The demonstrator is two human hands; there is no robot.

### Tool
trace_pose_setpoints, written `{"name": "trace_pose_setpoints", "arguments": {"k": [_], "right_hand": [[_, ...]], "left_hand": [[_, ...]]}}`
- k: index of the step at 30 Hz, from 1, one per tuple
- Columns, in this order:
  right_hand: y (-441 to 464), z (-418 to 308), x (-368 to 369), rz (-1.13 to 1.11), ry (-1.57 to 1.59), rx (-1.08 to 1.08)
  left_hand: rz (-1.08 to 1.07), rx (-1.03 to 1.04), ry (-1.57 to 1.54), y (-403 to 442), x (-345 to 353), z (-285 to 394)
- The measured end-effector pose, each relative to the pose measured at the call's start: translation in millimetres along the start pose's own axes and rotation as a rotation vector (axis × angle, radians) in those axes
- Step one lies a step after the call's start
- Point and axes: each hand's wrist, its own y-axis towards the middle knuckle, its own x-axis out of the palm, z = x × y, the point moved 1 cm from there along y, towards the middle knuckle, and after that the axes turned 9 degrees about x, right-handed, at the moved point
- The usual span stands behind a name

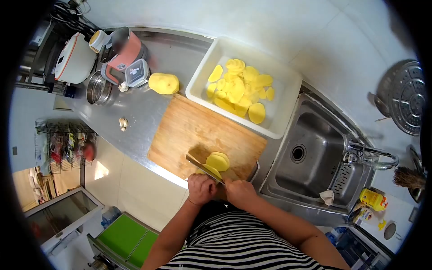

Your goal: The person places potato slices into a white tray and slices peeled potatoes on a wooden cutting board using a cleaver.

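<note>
A knife [204, 168] lies across the near edge of the wooden cutting board [202, 123], its handle wrapped in my right hand [240, 192]. On the left side of the blade my left hand [201, 188] is closed with fingers curled over a peeled potato, of which only a sliver of yellow shows by the fingertips. Cut potato slices [218, 160] rest against the blade's other side, overlapping on the board. Wet patches mark the wood around them.
A white tub [198, 90] with many potato slices stands behind the board. A whole peeled potato [164, 83] sits left of it. Garlic [123, 123], a steel bowl [99, 88] and a pink appliance [123, 48] are farther left. To the right is a sink [310, 135] with a faucet [373, 155].
</note>
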Motion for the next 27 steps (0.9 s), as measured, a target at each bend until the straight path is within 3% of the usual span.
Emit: {"name": "trace_pose_setpoints", "arguments": {"k": [6, 16, 27], "right_hand": [[-5, 9, -2, 0.045, 0.030, -0.052], [-61, -2, -55, -0.099, -0.012, -0.002], [-31, -16, -51, -0.135, 0.008, 0.015]], "left_hand": [[0.035, 0.013, 0.016, 10, -3, 2], [0.053, 0.015, -0.005, 7, -1, 1], [0.043, 0.026, 0.041, -2, 2, -1]]}}
